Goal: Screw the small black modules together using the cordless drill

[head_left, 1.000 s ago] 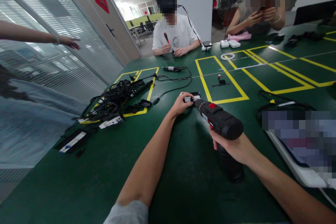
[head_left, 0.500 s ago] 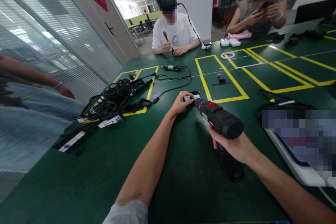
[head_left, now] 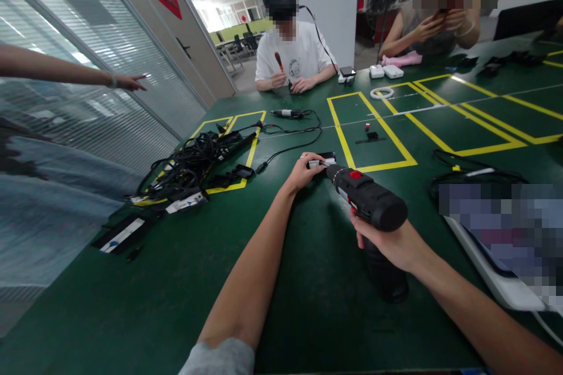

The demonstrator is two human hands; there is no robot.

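Note:
My right hand (head_left: 382,234) is wrapped round the grip of a black cordless drill (head_left: 373,198) with a red switch on top. The drill points away from me, and its tip meets a small black-and-white part (head_left: 328,158) on the green table (head_left: 334,316). With its fingers closed on that part, my left hand (head_left: 305,171) keeps it against the tabletop. My fingers and the drill's chuck cover much of the part, so I cannot make out its kind.
Left of my arm lies a heap of black cables (head_left: 197,155), with black-and-white pieces (head_left: 121,235) nearby. A screwdriver-like tool with a cord (head_left: 288,113) rests farther back. At right sits a laptop-like slab (head_left: 492,263). Across the table a person (head_left: 292,58) holds an orange-handled screwdriver (head_left: 280,62).
A bystander's arm at the left has risen and now stretches out with a pointing hand. My hands, the drill and the black-and-white part stay practically where they were.

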